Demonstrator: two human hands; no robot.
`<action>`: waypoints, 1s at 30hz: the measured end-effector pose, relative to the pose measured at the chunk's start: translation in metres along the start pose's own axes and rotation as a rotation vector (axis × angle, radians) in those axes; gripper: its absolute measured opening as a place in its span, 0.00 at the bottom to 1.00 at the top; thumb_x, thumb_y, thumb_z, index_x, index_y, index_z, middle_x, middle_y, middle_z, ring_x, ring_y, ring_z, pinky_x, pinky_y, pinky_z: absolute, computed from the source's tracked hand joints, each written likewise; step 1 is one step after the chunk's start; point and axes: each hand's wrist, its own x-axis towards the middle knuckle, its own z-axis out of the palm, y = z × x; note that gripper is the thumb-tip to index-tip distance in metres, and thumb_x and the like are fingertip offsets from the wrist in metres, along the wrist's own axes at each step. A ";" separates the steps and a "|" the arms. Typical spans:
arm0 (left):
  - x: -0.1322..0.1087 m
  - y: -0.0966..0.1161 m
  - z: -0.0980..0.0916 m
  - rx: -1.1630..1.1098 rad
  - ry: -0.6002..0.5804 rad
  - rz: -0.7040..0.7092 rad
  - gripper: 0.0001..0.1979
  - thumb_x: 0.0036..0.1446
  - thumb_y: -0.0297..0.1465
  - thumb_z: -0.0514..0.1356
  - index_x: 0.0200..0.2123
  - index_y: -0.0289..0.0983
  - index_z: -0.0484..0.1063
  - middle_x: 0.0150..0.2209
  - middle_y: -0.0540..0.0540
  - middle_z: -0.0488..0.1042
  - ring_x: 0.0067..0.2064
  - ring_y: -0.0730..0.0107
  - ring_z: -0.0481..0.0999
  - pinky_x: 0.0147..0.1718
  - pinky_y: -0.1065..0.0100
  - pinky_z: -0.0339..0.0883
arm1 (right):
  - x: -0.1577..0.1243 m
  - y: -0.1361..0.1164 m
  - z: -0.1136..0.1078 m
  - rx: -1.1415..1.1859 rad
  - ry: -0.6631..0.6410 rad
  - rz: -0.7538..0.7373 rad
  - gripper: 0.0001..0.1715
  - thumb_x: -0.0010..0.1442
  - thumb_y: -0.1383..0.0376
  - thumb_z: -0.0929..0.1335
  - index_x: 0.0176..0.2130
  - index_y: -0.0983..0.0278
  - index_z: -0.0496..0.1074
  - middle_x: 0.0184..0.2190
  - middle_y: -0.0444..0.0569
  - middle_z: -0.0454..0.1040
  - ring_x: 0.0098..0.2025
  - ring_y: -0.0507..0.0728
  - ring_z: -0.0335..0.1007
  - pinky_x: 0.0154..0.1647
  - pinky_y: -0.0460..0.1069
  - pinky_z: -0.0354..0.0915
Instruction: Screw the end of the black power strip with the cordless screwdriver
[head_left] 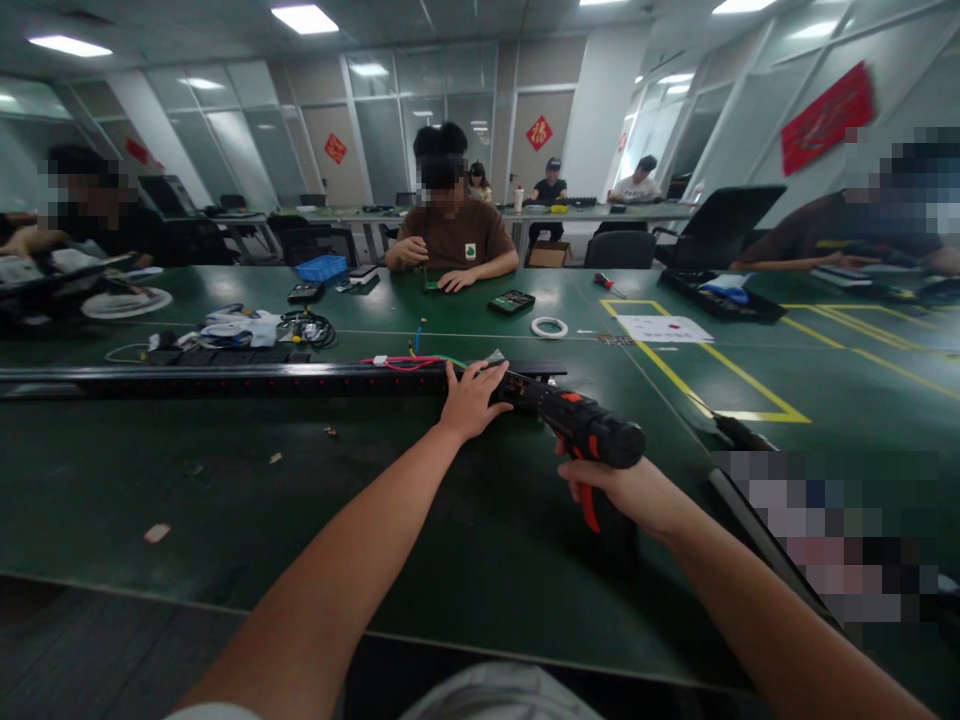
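My right hand [611, 485] is wrapped around the grip of a black and orange cordless drill [589, 425]. The drill's nose points left, at the right end of a long black rail [300, 378] lying across the table. My left hand [474, 400] rests on the rail near that end, its fingers spread. Red and green wires [409, 362] with a white connector lie along the rail's top beside my left fingers. Where the drill's tip meets the rail is too small to make out.
Beyond the rail lie bundled cables [240, 328], a white tape ring [549, 327], a screwdriver [609, 286] and a black tray [720, 297]. A person in a brown shirt [457, 240] sits opposite, hands on a green board. Small scraps [157, 533] dot the near left.
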 end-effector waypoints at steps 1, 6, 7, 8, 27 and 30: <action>0.000 0.000 0.000 -0.001 0.001 0.002 0.37 0.66 0.53 0.54 0.72 0.47 0.50 0.67 0.43 0.66 0.70 0.49 0.56 0.67 0.27 0.26 | 0.000 0.000 0.000 0.004 0.000 0.001 0.17 0.48 0.62 0.73 0.39 0.61 0.70 0.20 0.40 0.71 0.25 0.56 0.70 0.29 0.51 0.65; 0.000 0.000 0.001 -0.012 0.003 -0.001 0.35 0.66 0.52 0.54 0.71 0.48 0.53 0.67 0.44 0.66 0.70 0.49 0.56 0.67 0.28 0.26 | 0.000 0.001 0.002 -0.017 0.011 -0.022 0.15 0.48 0.62 0.73 0.36 0.61 0.69 0.20 0.39 0.71 0.24 0.56 0.70 0.30 0.51 0.66; 0.000 0.000 0.000 -0.018 0.005 -0.004 0.35 0.66 0.52 0.55 0.71 0.48 0.54 0.67 0.44 0.66 0.70 0.49 0.56 0.67 0.28 0.26 | 0.000 0.001 0.001 -0.027 0.014 -0.030 0.14 0.48 0.62 0.73 0.36 0.61 0.69 0.20 0.39 0.71 0.24 0.56 0.70 0.30 0.51 0.66; 0.000 0.000 0.000 -0.023 0.004 -0.007 0.35 0.66 0.52 0.55 0.71 0.48 0.54 0.67 0.43 0.66 0.70 0.49 0.56 0.67 0.28 0.26 | 0.000 0.001 0.001 -0.038 0.015 -0.026 0.14 0.49 0.62 0.73 0.36 0.61 0.69 0.20 0.39 0.71 0.24 0.56 0.70 0.30 0.51 0.66; 0.003 0.002 -0.002 -0.056 0.003 -0.022 0.33 0.65 0.49 0.58 0.69 0.49 0.58 0.66 0.45 0.67 0.69 0.50 0.58 0.67 0.29 0.29 | -0.001 0.002 0.000 -0.072 0.016 -0.028 0.13 0.50 0.61 0.73 0.36 0.60 0.69 0.21 0.40 0.72 0.26 0.57 0.70 0.32 0.52 0.66; 0.003 0.002 -0.002 -0.064 0.003 -0.024 0.33 0.65 0.49 0.59 0.69 0.49 0.58 0.66 0.45 0.67 0.69 0.50 0.58 0.67 0.28 0.31 | -0.001 0.003 -0.001 -0.091 0.004 -0.043 0.13 0.51 0.61 0.73 0.37 0.60 0.69 0.21 0.39 0.72 0.26 0.56 0.70 0.32 0.52 0.66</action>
